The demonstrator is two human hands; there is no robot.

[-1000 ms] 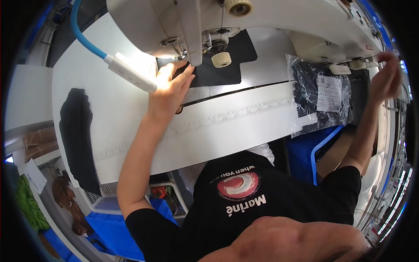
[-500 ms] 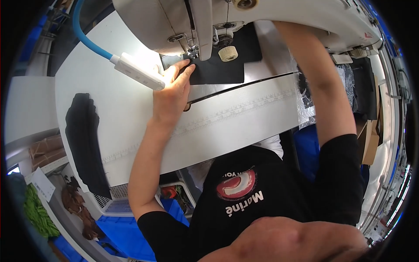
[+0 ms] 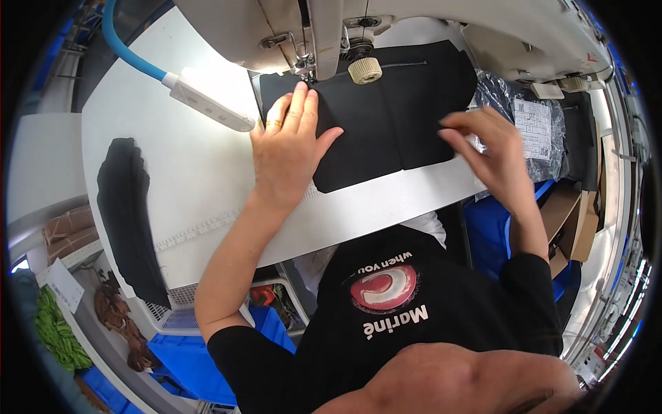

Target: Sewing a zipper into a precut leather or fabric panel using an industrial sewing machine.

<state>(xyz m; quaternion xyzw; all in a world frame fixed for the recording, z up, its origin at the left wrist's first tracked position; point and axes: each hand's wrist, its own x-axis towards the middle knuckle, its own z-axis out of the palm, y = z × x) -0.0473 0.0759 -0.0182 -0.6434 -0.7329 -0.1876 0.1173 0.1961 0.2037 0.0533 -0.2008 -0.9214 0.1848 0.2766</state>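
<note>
My left hand [image 3: 286, 141] lies flat on a piece of black cloth [image 3: 386, 131], fingers stretched and fingertips close to the needle area of a sewing machine [image 3: 307, 62]. A thin, pale line like a zipper [image 3: 407, 64] runs along the cloth's far part. Over the cloth's right edge, my right hand [image 3: 489, 148] has thumb and fingertips drawn together in a pinch. What it pinches, if anything, is hard to make out. The cloth spreads under the machine's arm and toward the table's front edge.
A white lamp [image 3: 210, 100] on a blue flexible neck hangs left of the needle. Folded black cloth [image 3: 127, 214] lies on the left of the white table [image 3: 200, 179]. At right sit a clear plastic bag [image 3: 496, 90] with a label and a cardboard box [image 3: 576, 221].
My right hand has come back from beneath the machine's arm to the cloth's right side. The black cloth now spreads wider and nearer me. My left hand has flattened on it.
</note>
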